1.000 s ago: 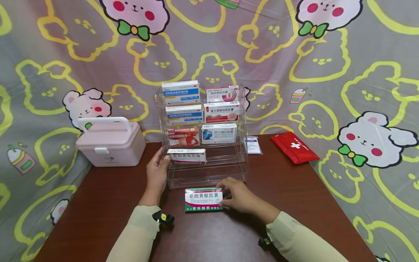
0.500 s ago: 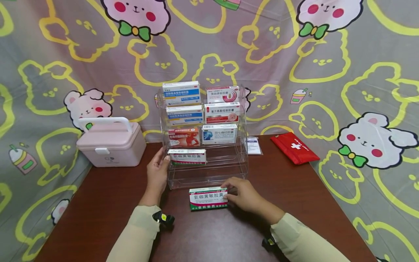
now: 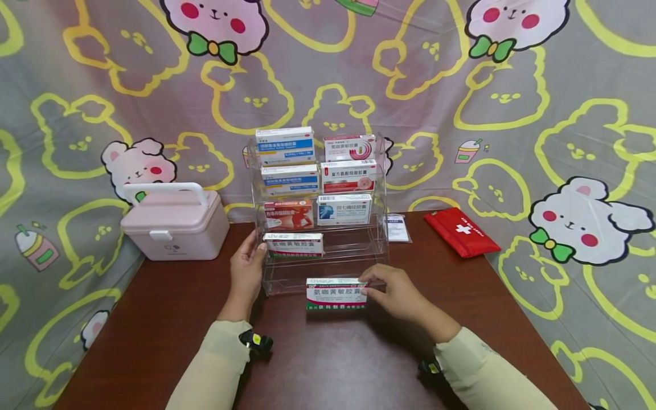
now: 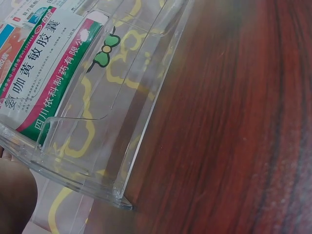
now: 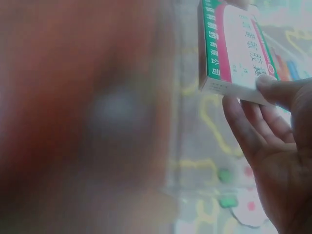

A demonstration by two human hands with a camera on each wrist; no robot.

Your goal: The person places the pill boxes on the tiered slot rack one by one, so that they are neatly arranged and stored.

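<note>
My right hand [image 3: 394,289] pinches the right end of a white, green and red medicine box [image 3: 335,297], thumb on its printed face. The box is held upright in front of the lowest tier of a clear tiered display rack [image 3: 287,286]. In the right wrist view the thumb and fingers grip one end of this medicine box [image 5: 239,44]. My left hand [image 3: 246,270] grips the left side of the rack, thumb toward the front. Beside that thumb, on the second tier from the bottom, stands a matching medicine box [image 3: 294,248], seen closer in the left wrist view.
Higher tiers hold several boxes, among them a red one [image 3: 288,215] and a blue-and-white one [image 3: 344,210]. A pink handled case [image 3: 174,230] stands at the left. A red first aid pouch [image 3: 461,230] and a white card packet [image 3: 397,228] lie to the right.
My right hand has moved the medicine box right and away from me, toward the rack's lowest tier, tipping it more upright. My left hand stays on the rack's side.
</note>
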